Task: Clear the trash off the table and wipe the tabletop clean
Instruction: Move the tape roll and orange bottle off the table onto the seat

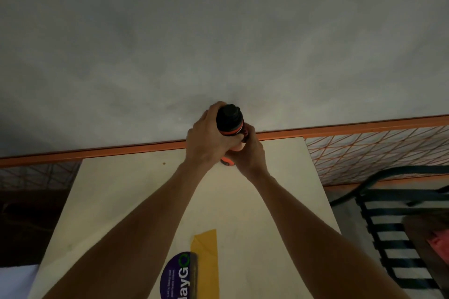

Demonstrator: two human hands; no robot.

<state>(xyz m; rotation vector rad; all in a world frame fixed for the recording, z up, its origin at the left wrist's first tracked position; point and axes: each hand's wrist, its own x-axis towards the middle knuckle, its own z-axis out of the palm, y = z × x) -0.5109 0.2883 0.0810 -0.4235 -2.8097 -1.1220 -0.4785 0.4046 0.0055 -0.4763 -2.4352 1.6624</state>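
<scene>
both hands out over the far edge of the pale table (121, 201). left hand (206, 141) wrapped round the black-and-orange bottle (229, 120), fingers curled behind it; right hand (247, 153) gripping lower down, fingers closed on its orange part. bottle raised, tilted away.

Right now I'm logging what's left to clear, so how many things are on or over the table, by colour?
Orange and black: 1, the bottle, gripped by both hands
Yellow: 1, the tape strip
Purple: 1, the round sticker
Total: 3
</scene>
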